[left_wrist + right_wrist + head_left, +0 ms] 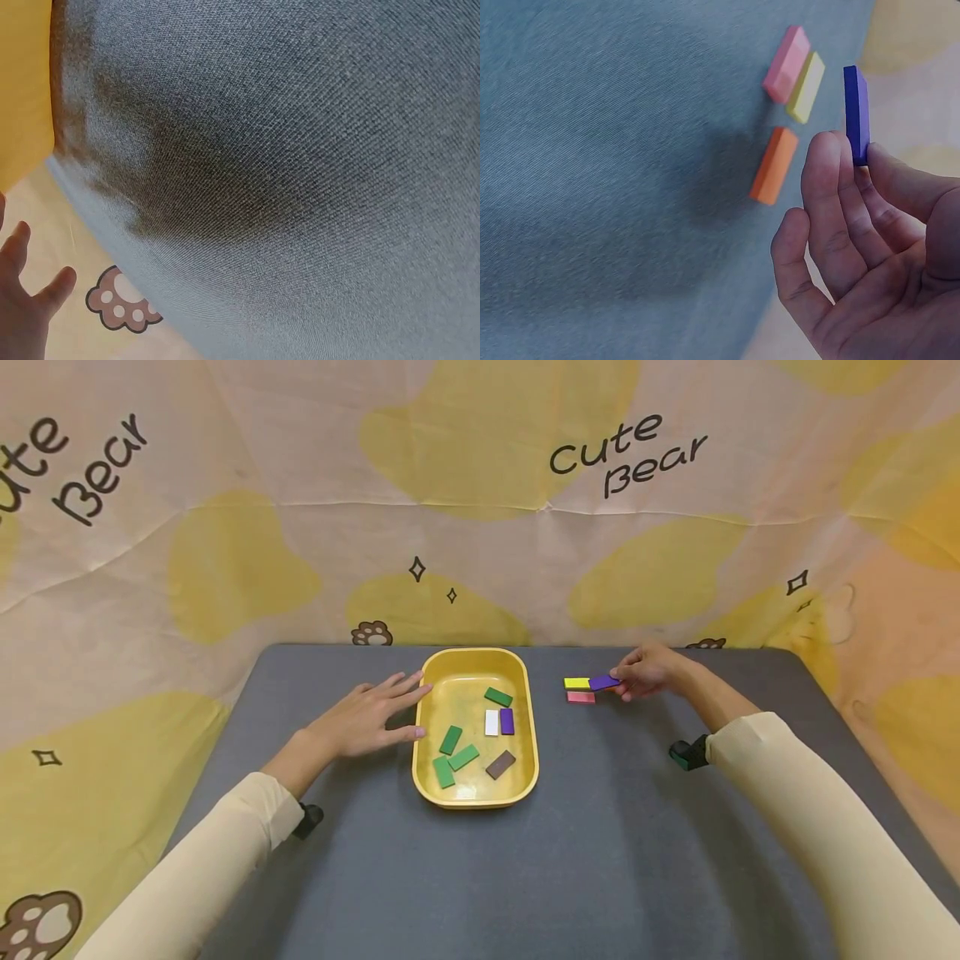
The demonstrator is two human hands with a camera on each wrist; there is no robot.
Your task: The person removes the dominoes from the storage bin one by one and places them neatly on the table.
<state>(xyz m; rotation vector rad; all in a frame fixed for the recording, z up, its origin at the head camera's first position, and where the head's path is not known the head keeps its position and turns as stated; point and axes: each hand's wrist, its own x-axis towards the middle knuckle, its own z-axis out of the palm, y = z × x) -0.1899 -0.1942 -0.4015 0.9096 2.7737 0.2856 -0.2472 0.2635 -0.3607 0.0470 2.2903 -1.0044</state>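
A purple domino-like block [857, 116] is pinched by one end between the thumb and fingers of my right hand [647, 672]. In the right wrist view it stands up from the fingertips, above the table. Near it lie a yellow block [577, 683], a pink block [581, 697] and an orange block [774, 166], the orange one mostly hidden by the hand in the head view. My left hand [367, 717] has its fingers spread, with fingertips at the left rim of a yellow tray [476, 800].
Inside the tray lie several green blocks [462, 757], a white block [491, 722], another purple block [507, 722] and a brown block [500, 765]. The grey table [585, 860] ends at a patterned cloth [480, 527] behind it.
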